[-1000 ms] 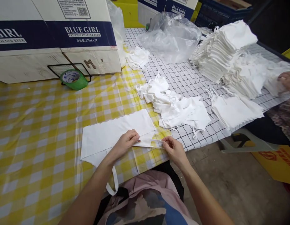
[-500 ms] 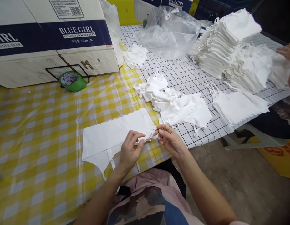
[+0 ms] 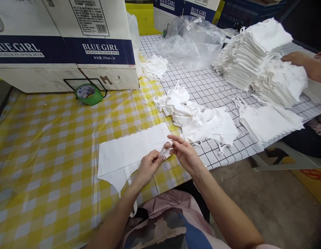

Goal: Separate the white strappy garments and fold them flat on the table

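Observation:
A flat white cloth piece [image 3: 129, 150] lies on the yellow checked tablecloth [image 3: 46, 145] near the table's front edge. A narrow white strap [image 3: 164, 149] runs from its right end. My left hand [image 3: 149, 165] pinches that strap, fingers closed. My right hand [image 3: 183, 152] pinches the same strap just to the right, the two hands nearly touching. Another strap end [image 3: 134, 211] hangs over the table edge toward my lap.
A loose heap of white cloth pieces [image 3: 196, 116] lies right of my hands on the black grid cloth [image 3: 207, 86]. Tall stacks [image 3: 256, 52] stand at the right, where another person's hand [image 3: 295, 58] rests. A beer carton [image 3: 64, 45], green tape roll [image 3: 88, 94] and plastic bag [image 3: 191, 41] sit behind.
My hands drew together, from holding the strap stretched out flat at the table edge to bunching it between them at the cloth's right end. The other person's hand moved up over the stacks.

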{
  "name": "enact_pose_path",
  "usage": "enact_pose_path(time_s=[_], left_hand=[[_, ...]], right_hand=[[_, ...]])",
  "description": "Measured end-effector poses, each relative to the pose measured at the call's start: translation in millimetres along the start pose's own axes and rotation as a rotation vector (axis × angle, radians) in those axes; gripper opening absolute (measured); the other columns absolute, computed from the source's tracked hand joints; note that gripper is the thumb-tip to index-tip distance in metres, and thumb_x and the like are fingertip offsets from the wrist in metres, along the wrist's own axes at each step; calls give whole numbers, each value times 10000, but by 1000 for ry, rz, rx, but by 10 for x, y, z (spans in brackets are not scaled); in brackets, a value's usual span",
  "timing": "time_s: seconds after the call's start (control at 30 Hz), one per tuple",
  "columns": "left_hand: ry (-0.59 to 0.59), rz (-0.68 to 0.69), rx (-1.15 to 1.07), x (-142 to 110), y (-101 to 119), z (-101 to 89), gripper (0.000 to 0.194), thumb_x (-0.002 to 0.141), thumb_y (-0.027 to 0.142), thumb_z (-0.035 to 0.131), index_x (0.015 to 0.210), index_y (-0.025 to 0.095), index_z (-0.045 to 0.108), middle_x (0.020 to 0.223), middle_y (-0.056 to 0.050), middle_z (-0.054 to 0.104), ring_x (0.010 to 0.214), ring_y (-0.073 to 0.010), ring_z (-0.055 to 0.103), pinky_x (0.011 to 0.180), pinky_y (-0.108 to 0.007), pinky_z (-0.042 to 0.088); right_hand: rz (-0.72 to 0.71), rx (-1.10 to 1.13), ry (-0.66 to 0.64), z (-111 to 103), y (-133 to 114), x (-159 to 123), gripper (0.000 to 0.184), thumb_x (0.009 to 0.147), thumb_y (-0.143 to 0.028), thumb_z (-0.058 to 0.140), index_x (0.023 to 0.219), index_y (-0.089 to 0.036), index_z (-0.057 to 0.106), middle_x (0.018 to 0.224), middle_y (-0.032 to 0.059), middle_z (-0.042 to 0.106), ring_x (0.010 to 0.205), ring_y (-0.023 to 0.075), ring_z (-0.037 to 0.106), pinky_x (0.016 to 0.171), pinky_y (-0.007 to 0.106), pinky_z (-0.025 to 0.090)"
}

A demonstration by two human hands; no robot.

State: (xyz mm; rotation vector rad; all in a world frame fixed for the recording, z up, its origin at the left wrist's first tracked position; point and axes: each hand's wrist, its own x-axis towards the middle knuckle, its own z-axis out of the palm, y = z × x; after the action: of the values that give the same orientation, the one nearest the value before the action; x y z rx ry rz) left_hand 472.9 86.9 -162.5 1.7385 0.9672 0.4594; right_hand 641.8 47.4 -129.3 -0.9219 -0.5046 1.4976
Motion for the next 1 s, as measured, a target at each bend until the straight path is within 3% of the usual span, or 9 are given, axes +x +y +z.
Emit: enact_pose_path(time_s=[0.23,0.33,0.43,0.5,0.57,0.67,0.8,0.9,1.0], left_hand=[[324,-36,115,70,-112,-37,207,830,202,448,910,205,639,895,-22,583,750,-134,545,660,-253,415],[323,-48,120,79,-140,-168,191,802,218,497,939,195,628,915,-24,580,783,-136,557,695,-251,440],[289,-56,107,-9,-180,-414,229,796,254,529,1004,202,607,942,-22,593,822,-137,562,718,-247,449],[352,-81,104,-136,-244,-627,229,811,277,518,1013,208,602,956,-20,603,852,-139,563,724,-244,450],[428,-112,143,-300,-335,-842,212,821,291,510,992,214,609,968,-16,609,866,-140,564,723,-244,446],[454,-139,236,-557,-476,-1087,192,829,296,501,950,218,628,959,-10,608,873,-144,562,715,-245,438],[440,-152,279,-803,-602,-1182,187,838,291,490,936,216,630,950,-8,600,862,-140,559,724,-245,438],[449,-145,272,-902,-654,-1144,181,844,282,482,945,218,619,951,-5,592,849,-134,559,715,-242,439],[440,-128,280,-962,-673,-1103,180,848,269,475,946,218,618,953,-10,584,840,-134,558,722,-250,443]], right_hand=[[83,-321,-208,-120,10,-316,175,799,-327,624,895,-181,639,658,-2,576,619,109,521,608,243,409],[175,-491,-246,-232,59,-415,196,820,-347,591,879,-165,632,667,3,562,630,114,517,597,243,405],[45,-685,23,-344,94,-427,197,854,-347,531,920,-178,608,732,18,584,683,133,530,615,252,406],[-143,-867,279,-370,116,-402,196,857,-327,517,974,-188,592,866,47,592,797,162,540,647,265,414],[-324,-1056,393,-316,171,-372,204,855,-294,511,1020,-191,574,937,62,567,869,180,523,683,281,417],[-410,-1285,157,-58,371,-358,140,873,-250,469,937,-188,577,840,47,552,816,173,502,715,298,402],[-363,-1565,-222,463,815,-391,197,839,-364,532,759,-186,555,828,54,561,832,203,485,739,332,383],[-334,-1713,-299,778,1124,-403,278,767,-445,601,806,-174,552,881,74,570,856,237,482,741,363,381],[-287,-1798,-304,931,1301,-389,172,769,-299,585,857,-155,551,902,90,579,843,240,491,718,363,379]])
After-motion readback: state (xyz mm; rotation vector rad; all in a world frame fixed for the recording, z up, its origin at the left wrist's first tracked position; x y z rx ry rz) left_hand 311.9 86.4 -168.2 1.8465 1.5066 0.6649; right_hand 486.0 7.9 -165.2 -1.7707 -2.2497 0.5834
